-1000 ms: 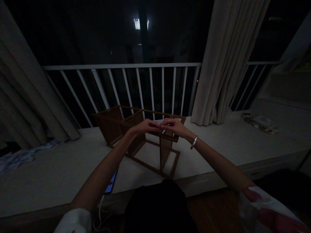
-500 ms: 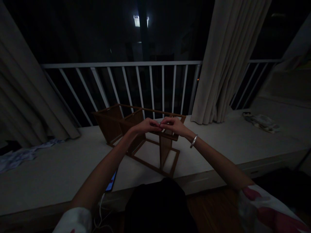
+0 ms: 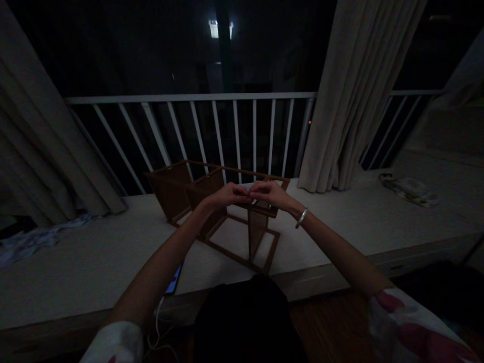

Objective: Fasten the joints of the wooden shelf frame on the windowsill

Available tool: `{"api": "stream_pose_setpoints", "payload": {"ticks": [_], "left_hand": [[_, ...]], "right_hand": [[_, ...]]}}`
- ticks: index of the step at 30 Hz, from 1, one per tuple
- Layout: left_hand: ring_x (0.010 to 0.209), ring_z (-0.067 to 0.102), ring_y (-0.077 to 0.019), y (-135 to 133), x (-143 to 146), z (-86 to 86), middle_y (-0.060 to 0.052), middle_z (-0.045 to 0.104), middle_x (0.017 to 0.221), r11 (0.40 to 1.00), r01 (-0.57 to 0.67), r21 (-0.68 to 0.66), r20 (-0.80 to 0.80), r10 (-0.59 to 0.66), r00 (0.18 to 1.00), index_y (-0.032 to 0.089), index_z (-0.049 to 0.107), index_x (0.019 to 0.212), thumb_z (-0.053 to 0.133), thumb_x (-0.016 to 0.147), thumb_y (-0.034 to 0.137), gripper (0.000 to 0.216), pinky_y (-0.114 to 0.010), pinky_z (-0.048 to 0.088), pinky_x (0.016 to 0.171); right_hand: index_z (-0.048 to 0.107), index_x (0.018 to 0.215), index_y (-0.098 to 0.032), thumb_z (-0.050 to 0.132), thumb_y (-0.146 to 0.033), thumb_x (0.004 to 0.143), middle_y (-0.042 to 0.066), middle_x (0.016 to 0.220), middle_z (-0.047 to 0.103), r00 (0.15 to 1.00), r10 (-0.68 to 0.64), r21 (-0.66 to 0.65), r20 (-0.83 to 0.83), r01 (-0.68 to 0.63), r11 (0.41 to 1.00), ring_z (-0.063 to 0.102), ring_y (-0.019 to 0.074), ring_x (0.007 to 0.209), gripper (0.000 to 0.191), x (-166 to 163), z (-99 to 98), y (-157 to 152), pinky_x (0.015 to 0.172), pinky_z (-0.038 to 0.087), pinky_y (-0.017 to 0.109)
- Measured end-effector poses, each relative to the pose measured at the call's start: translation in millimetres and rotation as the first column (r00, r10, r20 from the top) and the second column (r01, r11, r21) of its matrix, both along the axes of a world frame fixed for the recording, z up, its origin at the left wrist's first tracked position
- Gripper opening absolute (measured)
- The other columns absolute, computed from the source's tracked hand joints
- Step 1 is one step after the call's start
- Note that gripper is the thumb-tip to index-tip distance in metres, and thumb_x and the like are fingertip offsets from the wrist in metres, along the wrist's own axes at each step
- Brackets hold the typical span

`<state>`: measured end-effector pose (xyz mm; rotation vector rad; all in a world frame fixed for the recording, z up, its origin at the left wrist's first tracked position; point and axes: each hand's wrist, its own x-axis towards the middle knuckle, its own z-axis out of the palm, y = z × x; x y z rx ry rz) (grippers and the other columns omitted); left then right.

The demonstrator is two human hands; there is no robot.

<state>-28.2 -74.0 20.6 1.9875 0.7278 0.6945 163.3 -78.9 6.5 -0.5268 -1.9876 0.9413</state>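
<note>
A brown wooden shelf frame point(image 3: 227, 257) with several panels lies on its side on the pale window ledge point(image 3: 317, 227). Above its near upper rail, my left hand point(image 3: 228, 194) is closed in a pinch. My right hand point(image 3: 273, 195), with a silver bangle at the wrist, pinches too, its fingertips meeting those of the left. Whatever sits between the fingertips is small and dim, and I cannot make it out. Both hands partly cover the frame's upper rail.
A white railing point(image 3: 189, 98) runs behind the ledge before a dark window. Curtains point(image 3: 359, 91) hang at both sides. A lit phone point(image 3: 173, 282) with a white cable point(image 3: 157, 322) lies at the ledge's front edge. Cloth point(image 3: 410, 190) lies right, checked fabric point(image 3: 41, 239) left.
My hands keep nearly the same pinched pose over the wooden frame. The view has shifted very slightly; the frame itself stays in place.
</note>
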Motion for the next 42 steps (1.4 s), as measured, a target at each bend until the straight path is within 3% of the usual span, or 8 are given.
{"api": "stream_pose_setpoints", "payload": {"ticks": [7,13,23,30,37,42], "left_hand": [[0.064,0.052,-0.0084,-2.6,1.1,3.1,0.000,0.059,0.068,0.997,-0.018,-0.074,0.050,0.022,0.999,0.009,0.064,0.073,0.070,0.058,0.030,0.027,-0.022,0.039,0.063],[0.065,0.054,-0.0084,-2.9,2.0,3.1,-0.001,0.060,0.071,0.990,-0.017,-0.137,0.074,0.027,0.997,0.009,0.062,0.077,0.070,0.058,0.028,0.028,-0.022,0.041,0.064],[0.063,0.055,-0.0097,4.4,2.0,-3.3,-0.003,0.062,0.070,0.993,-0.058,-0.108,0.059,0.065,0.996,0.009,0.061,0.072,0.072,0.056,0.028,0.027,-0.023,0.041,0.061],[0.061,0.052,-0.0079,2.6,2.9,-2.4,-0.001,0.060,0.067,0.996,-0.044,-0.078,0.038,0.047,0.998,0.009,0.062,0.070,0.070,0.058,0.029,0.025,-0.021,0.038,0.059],[0.058,0.049,-0.0068,4.6,2.1,-5.3,0.001,0.056,0.063,0.998,-0.032,-0.056,0.036,0.034,0.999,0.009,0.059,0.067,0.069,0.060,0.030,0.024,-0.020,0.035,0.057],[0.059,0.050,-0.0073,4.9,1.3,-5.4,0.001,0.056,0.064,0.998,-0.024,-0.055,0.029,0.026,0.999,0.009,0.060,0.070,0.069,0.060,0.030,0.025,-0.021,0.036,0.057]], "right_hand": [[0.065,0.080,-0.014,0.061,-0.039,0.068,0.004,0.080,0.059,0.996,-0.074,0.031,0.048,0.072,0.997,0.054,0.0134,0.076,0.028,0.8,2.0,-1.1,0.069,0.043,0.026],[0.064,0.078,-0.014,0.062,-0.037,0.067,0.004,0.080,0.059,0.998,-0.058,-0.007,0.029,0.058,0.998,0.054,0.0127,0.074,0.026,0.2,1.9,-1.8,0.067,0.043,0.026],[0.061,0.073,-0.013,0.064,-0.037,0.066,0.003,0.077,0.058,0.999,-0.049,-0.023,0.017,0.049,0.999,0.054,0.0119,0.072,0.025,-1.5,-1.4,1.0,0.068,0.043,0.026],[0.063,0.081,-0.015,0.066,-0.037,0.064,0.003,0.088,0.055,0.997,-0.076,0.007,0.007,0.076,0.997,0.053,0.0109,0.073,0.028,-0.1,-3.9,3.5,0.068,0.044,0.026],[0.065,0.081,-0.017,0.063,-0.036,0.067,0.004,0.091,0.054,0.999,0.028,0.033,-0.040,-0.026,0.999,0.052,0.0131,0.083,0.024,-0.2,-3.2,3.8,0.075,0.043,0.028],[0.064,0.080,-0.016,0.064,-0.037,0.066,0.004,0.087,0.056,0.999,-0.039,0.064,-0.011,0.039,0.997,0.053,0.0129,0.080,0.025,-0.3,-1.4,1.4,0.074,0.043,0.028]]}}
